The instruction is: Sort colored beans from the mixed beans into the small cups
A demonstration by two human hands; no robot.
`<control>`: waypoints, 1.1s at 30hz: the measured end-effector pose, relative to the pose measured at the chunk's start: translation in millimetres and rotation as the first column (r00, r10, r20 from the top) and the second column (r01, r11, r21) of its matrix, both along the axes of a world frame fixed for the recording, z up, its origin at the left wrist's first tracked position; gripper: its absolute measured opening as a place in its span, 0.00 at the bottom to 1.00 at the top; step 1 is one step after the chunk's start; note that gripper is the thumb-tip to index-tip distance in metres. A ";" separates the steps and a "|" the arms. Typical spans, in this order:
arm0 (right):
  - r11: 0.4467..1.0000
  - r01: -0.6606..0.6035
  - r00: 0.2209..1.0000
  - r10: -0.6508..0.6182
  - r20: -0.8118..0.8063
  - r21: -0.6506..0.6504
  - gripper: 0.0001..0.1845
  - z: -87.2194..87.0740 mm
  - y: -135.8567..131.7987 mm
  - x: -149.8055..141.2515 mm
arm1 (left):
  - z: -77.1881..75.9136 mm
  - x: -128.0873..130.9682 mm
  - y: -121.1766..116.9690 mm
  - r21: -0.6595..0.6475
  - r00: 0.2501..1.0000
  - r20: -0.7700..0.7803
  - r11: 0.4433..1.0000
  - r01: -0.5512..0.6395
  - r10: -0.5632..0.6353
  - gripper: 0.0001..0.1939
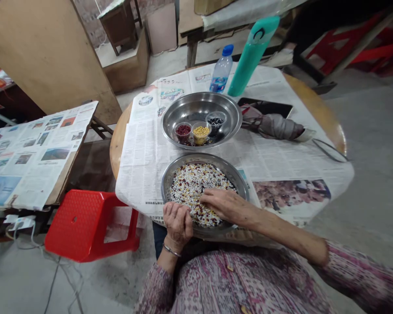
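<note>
A round metal basin (244,183) stands near me, filled with a mix of white grains, yellow beans, dark red beans and black beans (196,185). My right hand (224,205) reaches into this mix with its fingertips pinched together, and what they hold is too small to see. At the basin's near left rim, my left hand (177,222) is closed in a fist that hides any contents. Behind is a larger metal basin (186,104) with three clear cups: red beans (183,131), yellow beans (201,133) and black beans (215,122).
A blue-capped water bottle (220,72) and a turquoise flask (253,56) stand behind the basins. A grey folded umbrella (275,125) and a dark flat device (281,108) lie to the right on newspaper (140,165). A red stool (78,222) stands left.
</note>
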State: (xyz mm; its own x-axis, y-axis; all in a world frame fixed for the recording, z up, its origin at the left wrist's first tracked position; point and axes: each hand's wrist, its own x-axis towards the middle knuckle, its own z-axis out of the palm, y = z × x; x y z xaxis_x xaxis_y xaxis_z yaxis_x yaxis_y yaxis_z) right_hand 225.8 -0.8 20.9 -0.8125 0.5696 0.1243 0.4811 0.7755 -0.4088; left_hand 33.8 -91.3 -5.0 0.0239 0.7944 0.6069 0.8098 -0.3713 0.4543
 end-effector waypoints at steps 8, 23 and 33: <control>0.999 -0.018 1.000 0.018 -0.005 0.039 0.07 3.7 8.3 19.7 | -0.4 0.9 0.6 0.014 1.000 0.002 1.000 -0.004 0.004 0.10; 0.994 -0.099 0.995 0.101 0.028 -0.041 0.08 -1.2 -12.1 1.0 | -2.5 0.1 0.9 -0.003 1.000 0.011 1.000 0.005 -0.005 0.11; 0.999 0.016 0.994 -0.020 -0.108 -0.043 0.08 -9.3 -21.9 -18.8 | -2.4 0.1 0.8 -0.007 1.000 -0.013 1.000 -0.012 0.012 0.12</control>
State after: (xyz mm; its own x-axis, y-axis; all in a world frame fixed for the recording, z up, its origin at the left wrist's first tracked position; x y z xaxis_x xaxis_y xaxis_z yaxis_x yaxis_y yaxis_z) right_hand 207.0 -22.7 11.7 -0.7852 0.5905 0.1864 0.4460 0.7482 -0.4913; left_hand 33.9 -90.5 -7.3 0.0223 0.7988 0.6011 0.8198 -0.3587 0.4463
